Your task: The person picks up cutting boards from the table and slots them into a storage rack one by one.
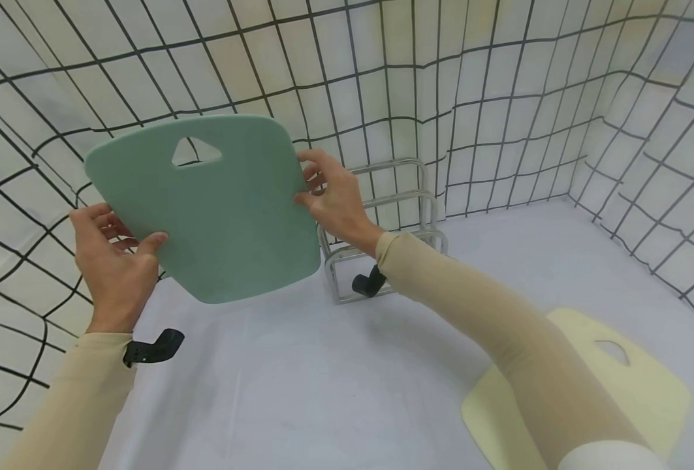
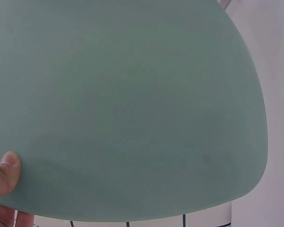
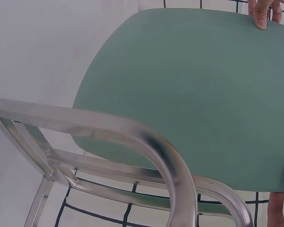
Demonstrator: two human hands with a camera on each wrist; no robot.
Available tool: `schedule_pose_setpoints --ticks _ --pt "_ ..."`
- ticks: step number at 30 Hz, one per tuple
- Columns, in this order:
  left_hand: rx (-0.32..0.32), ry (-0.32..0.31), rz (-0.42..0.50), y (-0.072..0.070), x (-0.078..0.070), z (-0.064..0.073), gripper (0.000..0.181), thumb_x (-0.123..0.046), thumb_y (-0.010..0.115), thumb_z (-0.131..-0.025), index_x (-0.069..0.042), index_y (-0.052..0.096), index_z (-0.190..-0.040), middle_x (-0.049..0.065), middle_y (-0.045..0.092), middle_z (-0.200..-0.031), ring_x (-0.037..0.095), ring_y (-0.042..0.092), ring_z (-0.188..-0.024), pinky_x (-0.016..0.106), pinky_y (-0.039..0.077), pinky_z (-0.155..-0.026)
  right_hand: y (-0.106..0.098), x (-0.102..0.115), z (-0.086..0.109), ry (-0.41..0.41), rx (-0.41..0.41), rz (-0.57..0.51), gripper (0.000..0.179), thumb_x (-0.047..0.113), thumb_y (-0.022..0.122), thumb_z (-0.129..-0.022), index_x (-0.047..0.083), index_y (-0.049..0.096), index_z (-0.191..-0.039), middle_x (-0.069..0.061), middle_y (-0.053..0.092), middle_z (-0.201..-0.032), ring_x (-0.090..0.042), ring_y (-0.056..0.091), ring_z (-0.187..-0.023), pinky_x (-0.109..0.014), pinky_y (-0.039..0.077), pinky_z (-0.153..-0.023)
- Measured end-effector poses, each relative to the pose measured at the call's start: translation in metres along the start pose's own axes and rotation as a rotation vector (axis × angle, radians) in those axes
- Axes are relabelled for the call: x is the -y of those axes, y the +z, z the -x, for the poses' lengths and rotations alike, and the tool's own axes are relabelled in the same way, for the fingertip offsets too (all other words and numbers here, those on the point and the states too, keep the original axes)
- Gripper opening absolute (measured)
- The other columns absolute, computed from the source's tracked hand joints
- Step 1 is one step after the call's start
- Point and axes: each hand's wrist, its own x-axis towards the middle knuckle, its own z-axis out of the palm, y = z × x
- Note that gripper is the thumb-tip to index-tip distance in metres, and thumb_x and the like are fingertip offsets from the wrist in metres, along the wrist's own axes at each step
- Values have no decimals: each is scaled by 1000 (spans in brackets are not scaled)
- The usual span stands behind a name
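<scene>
A green cutting board (image 1: 235, 209) with a cut-out handle hole near its top is held up in the air, slightly tilted. My left hand (image 1: 117, 261) grips its left edge, thumb on the near face and fingers behind. On the opposite edge, my right hand (image 1: 335, 196) pinches the board between thumb and fingers. Behind the right hand stands a metal rack (image 1: 429, 202) of bent silver tubing, partly hidden by the board and arm. The left wrist view is mostly filled by the board, with the left thumb (image 2: 7, 175) at its edge.
A pale yellow cutting board (image 1: 646, 391) lies flat on the white surface (image 1: 299, 385) at the lower right, partly under my right forearm. Dark wire grid panels (image 1: 499, 98) stand along the back, left and right sides.
</scene>
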Motion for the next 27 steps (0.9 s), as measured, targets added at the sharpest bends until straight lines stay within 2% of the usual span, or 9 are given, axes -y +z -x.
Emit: schedule_pose_setpoints --ticks 6,12,19,27 --pt "14 -20 8 1 -2 -1 58 -9 71 -95 -25 44 -144 -30 40 -115 -9 46 -100 11 42 -86 -1 -1 -1 11 -1 4 54 1 77 -88 13 57 -136 -12 69 -111 -22 71 -96 -31 62 -85" --pt "22 -32 -5 3 -2 1 59 -10 70 -95 -26 43 -145 -21 47 -120 -9 46 -100 11 42 -87 -2 -2 0 1 0 10 54 1 77 -87 12 57 -137 -12 68 -110 -21 71 -96 -30 62 -86" --pt "16 -13 7 5 -3 2 57 -9 70 -95 -27 44 -143 -34 36 -113 -9 47 -100 11 42 -86 -2 -6 0 -37 -19 14 53 -1 76 -87 12 58 -136 -11 67 -108 -21 71 -95 -31 63 -85" --pt "19 -9 5 7 -4 3 57 -9 70 -95 -27 45 -143 -34 36 -114 -9 48 -101 12 42 -87 -4 -7 1 -10 -2 9 54 0 76 -88 12 57 -137 -13 68 -112 -25 71 -99 -31 63 -88"
